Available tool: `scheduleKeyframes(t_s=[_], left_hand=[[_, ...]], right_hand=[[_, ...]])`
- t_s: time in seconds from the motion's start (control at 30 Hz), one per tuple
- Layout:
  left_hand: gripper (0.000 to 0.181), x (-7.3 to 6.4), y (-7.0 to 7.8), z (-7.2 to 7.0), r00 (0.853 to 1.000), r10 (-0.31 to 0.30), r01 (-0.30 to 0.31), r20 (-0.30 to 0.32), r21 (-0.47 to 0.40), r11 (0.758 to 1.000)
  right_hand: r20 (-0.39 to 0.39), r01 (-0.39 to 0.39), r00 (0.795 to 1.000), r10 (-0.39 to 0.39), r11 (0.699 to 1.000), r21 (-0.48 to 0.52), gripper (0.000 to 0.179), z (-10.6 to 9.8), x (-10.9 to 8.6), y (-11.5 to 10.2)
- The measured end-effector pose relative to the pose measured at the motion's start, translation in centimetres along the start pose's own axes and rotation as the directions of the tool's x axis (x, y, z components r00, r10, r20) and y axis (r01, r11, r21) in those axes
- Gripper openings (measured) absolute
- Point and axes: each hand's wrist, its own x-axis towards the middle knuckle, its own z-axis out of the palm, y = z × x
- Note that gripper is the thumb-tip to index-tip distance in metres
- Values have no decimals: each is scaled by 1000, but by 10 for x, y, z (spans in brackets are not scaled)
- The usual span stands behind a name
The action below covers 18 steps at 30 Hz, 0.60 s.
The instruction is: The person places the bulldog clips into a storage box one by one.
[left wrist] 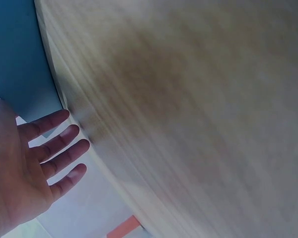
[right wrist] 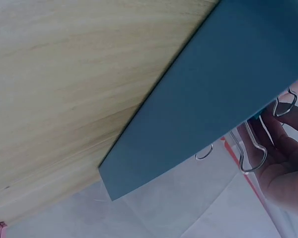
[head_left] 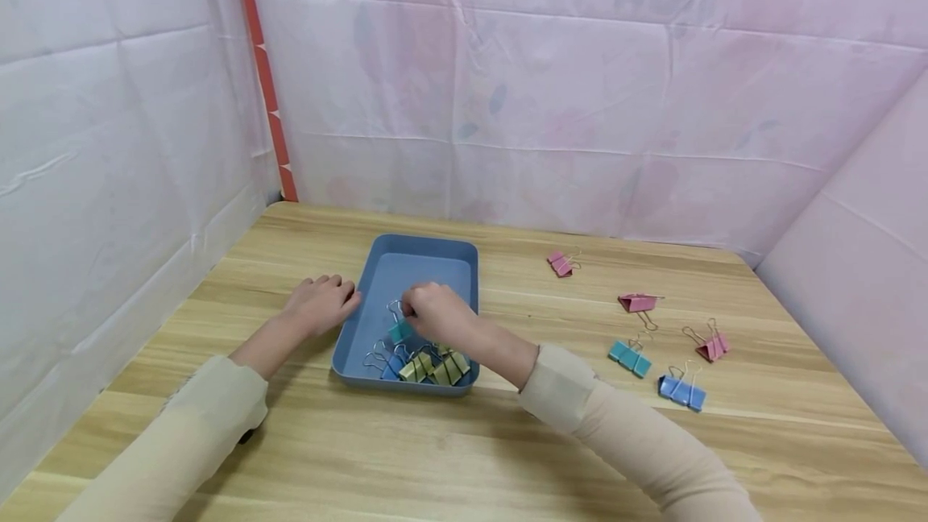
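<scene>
The right hand (head_left: 438, 314) bends over a rectangular, blue-grey shallow tray (head_left: 474, 272), fingers curled beside a teal metal binder clip with silver wire handles (head_left: 399, 333); whether they pinch it, I cannot tell. At the hand's six to seven o'clock, inside the tray, lie a blue binder clip (head_left: 391, 367) and gold binder clips (head_left: 449, 369). At its nine o'clock, the left hand (head_left: 319, 306) lies palm down, fingers extended, gripping nothing, fingertips at the tray's rim.

From the tray, pink binder clips (head_left: 638, 302) are scattered between two and four o'clock; a second teal clip (head_left: 631, 358) and another blue one (head_left: 681, 392) sit between three and four. All rest on a pale wood-grain table (head_left: 406, 457), walled by creased whitish sheeting (head_left: 551, 87), with a red strip (head_left: 264, 63) at eleven.

The left wrist view alone reveals that hand's palm and parted fingers; the right wrist view shows the tray's outer wall, wire loops rising past its edge.
</scene>
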Motion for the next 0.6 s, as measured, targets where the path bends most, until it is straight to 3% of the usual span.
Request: scheduleKeyframes(t_s=[0.3,0.6], left_hand=[[42,0,-1,2,1000,8,-8,-3,2,1000],[44,0,-1,2,1000,3,-3,-4,2,1000]], right_hand=[[5,-13,1000,13,1000,11,7,3,0,-1],[-44,20,999,-18,999,42,6,-8,-5,1]])
